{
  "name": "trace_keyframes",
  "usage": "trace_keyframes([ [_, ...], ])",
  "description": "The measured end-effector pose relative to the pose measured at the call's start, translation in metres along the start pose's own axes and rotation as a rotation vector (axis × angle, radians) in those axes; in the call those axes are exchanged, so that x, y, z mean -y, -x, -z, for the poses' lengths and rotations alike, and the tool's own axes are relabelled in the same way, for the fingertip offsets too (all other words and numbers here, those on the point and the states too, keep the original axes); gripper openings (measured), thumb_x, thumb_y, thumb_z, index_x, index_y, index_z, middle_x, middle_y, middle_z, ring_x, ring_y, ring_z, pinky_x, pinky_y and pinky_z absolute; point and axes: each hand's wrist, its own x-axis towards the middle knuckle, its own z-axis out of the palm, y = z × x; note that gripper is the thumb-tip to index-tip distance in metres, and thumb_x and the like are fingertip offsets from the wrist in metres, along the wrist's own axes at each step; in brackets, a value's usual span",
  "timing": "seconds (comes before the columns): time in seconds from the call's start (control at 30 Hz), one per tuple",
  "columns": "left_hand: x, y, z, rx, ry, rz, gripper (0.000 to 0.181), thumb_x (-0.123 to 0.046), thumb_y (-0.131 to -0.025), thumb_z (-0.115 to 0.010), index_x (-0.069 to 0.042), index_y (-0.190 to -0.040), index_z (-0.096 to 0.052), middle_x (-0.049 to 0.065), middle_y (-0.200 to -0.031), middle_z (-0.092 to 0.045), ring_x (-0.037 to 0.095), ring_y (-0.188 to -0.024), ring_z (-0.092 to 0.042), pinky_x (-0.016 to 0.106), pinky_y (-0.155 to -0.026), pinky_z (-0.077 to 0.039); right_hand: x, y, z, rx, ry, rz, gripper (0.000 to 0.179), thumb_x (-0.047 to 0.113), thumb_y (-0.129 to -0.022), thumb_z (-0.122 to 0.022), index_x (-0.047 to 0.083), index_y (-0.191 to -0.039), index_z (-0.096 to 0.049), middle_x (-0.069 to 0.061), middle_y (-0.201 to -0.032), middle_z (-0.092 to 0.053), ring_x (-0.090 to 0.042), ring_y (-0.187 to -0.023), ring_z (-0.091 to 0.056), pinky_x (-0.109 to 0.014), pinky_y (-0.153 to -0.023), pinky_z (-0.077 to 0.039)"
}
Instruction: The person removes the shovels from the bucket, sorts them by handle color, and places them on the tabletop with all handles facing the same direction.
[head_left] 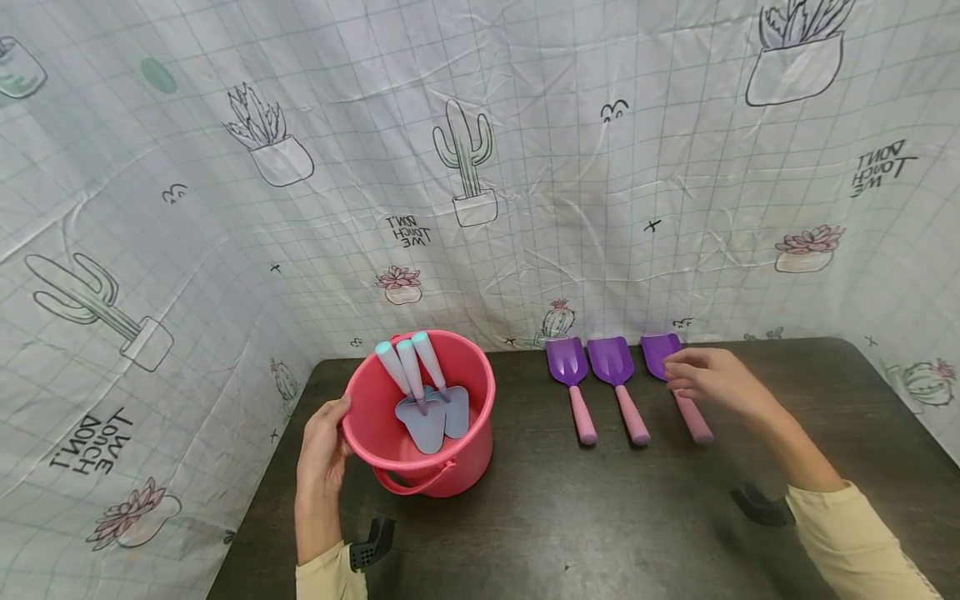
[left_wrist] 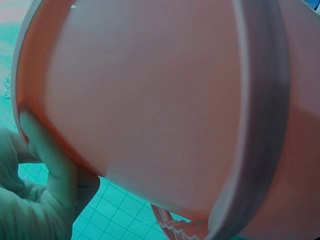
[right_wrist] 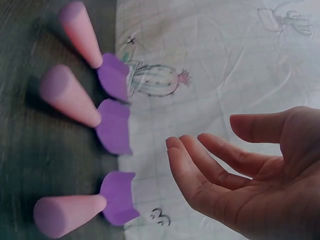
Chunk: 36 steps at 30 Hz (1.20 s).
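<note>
My left hand [head_left: 322, 442] grips the rim of a red bucket [head_left: 472, 462], thumb over the edge, as the left wrist view shows too. Inside the bucket are three toy trowels [head_left: 426, 425] with grey blades and white, turquoise-tipped handles. My right hand [head_left: 716, 383] hovers above the rightmost purple toy shovel [head_left: 693, 419], holding nothing, its fingers loosely bent and apart from the thumb in the right wrist view. Two more purple shovels with pink handles, a middle one [head_left: 630, 412] and a left one [head_left: 580, 412], lie alongside it on the table.
The dark table [head_left: 570, 525] ends at a white grid-patterned cloth [head_left: 525, 250] printed with cacti, which hangs behind and along the sides. The bucket's handle [head_left: 412, 487] hangs down at its front.
</note>
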Motion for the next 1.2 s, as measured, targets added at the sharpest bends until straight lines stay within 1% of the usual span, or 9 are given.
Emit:
trace_keyframes([
  [0.2,-0.002,-0.001,0.001,0.013,-0.009,0.016,0.031,-0.025,-0.101,-0.047,0.004,-0.113,-0.046,0.007,-0.084,-0.061,0.010,-0.060,-0.063,0.024,-0.062,-0.056,0.015,-0.002,-0.004,0.006,0.001,0.027,0.046,0.021,-0.100,-0.051,-0.016,-0.127,-0.047,-0.029,-0.123,-0.055,-0.028,-0.102,-0.064,-0.036,-0.084,-0.054],
  [0.3,-0.002,-0.002,0.002,0.016,-0.003,0.030,0.030,-0.025,-0.101,-0.048,0.004,-0.111,-0.047,0.007,-0.080,-0.060,0.009,-0.055,-0.059,0.020,-0.056,-0.053,0.021,-0.004,-0.007,0.011,0.012,0.043,0.045,0.022,-0.101,-0.048,-0.015,-0.127,-0.047,-0.029,-0.120,-0.057,-0.034,-0.104,-0.062,-0.035,-0.084,-0.054],
  [0.5,-0.004,-0.003,0.001,0.041,0.001,0.039,0.032,-0.027,-0.101,-0.048,0.004,-0.111,-0.046,0.006,-0.077,-0.059,0.009,-0.054,-0.059,0.018,-0.051,-0.051,0.032,-0.008,-0.011,0.012,0.010,0.067,0.044,0.022,-0.101,-0.049,-0.013,-0.127,-0.048,-0.026,-0.118,-0.060,-0.026,-0.102,-0.064,-0.031,-0.082,-0.054],
  [0.57,-0.004,-0.003,0.001,0.056,0.013,0.033,0.033,-0.026,-0.101,-0.048,0.006,-0.111,-0.046,0.006,-0.078,-0.059,0.009,-0.056,-0.061,0.019,-0.052,-0.052,0.035,-0.009,-0.012,0.019,-0.004,0.067,0.044,0.022,-0.101,-0.049,-0.013,-0.128,-0.048,-0.025,-0.119,-0.059,-0.027,-0.104,-0.063,-0.030,-0.082,-0.054],
  [0.63,-0.004,-0.003,0.002,0.059,0.022,0.032,0.033,-0.025,-0.101,-0.047,0.006,-0.111,-0.046,0.006,-0.076,-0.058,0.008,-0.053,-0.058,0.018,-0.049,-0.050,0.038,-0.010,-0.014,0.025,-0.013,0.067,0.044,0.022,-0.101,-0.049,-0.012,-0.128,-0.048,-0.025,-0.120,-0.059,-0.030,-0.106,-0.061,-0.030,-0.083,-0.054],
  [0.73,-0.004,-0.003,0.002,0.060,0.026,0.034,0.032,-0.025,-0.101,-0.047,0.006,-0.110,-0.046,0.005,-0.075,-0.058,0.008,-0.054,-0.059,0.018,-0.049,-0.051,0.043,-0.011,-0.016,0.033,-0.024,0.059,0.044,0.024,-0.101,-0.049,-0.011,-0.128,-0.049,-0.024,-0.121,-0.059,-0.032,-0.109,-0.060,-0.031,-0.085,-0.053],
  [0.93,-0.003,-0.004,0.002,0.035,0.016,0.045,0.027,-0.026,-0.101,-0.048,0.001,-0.104,-0.046,0.004,-0.071,-0.056,0.009,-0.052,-0.057,0.018,-0.047,-0.049,0.053,-0.015,-0.021,0.043,-0.034,0.081,0.044,0.023,-0.100,-0.051,-0.012,-0.126,-0.050,-0.022,-0.120,-0.059,-0.021,-0.100,-0.064,-0.036,-0.085,-0.053],
  [1.07,-0.002,-0.004,0.001,0.012,0.019,0.048,0.024,-0.025,-0.101,-0.049,-0.001,-0.100,-0.045,0.004,-0.069,-0.052,0.008,-0.048,-0.052,0.016,-0.043,-0.044,0.058,-0.020,-0.023,0.050,-0.049,0.090,0.043,0.022,-0.100,-0.050,-0.012,-0.126,-0.050,-0.021,-0.118,-0.060,-0.024,-0.102,-0.063,-0.035,-0.084,-0.054],
  [1.2,-0.002,-0.003,0.001,0.022,0.024,0.034,0.025,-0.025,-0.101,-0.049,0.000,-0.099,-0.045,0.004,-0.069,-0.052,0.008,-0.047,-0.050,0.015,-0.042,-0.042,0.063,-0.023,-0.024,0.052,-0.037,0.085,0.042,0.020,-0.101,-0.049,-0.013,-0.126,-0.049,-0.023,-0.116,-0.061,-0.030,-0.104,-0.062,-0.033,-0.082,-0.054],
])
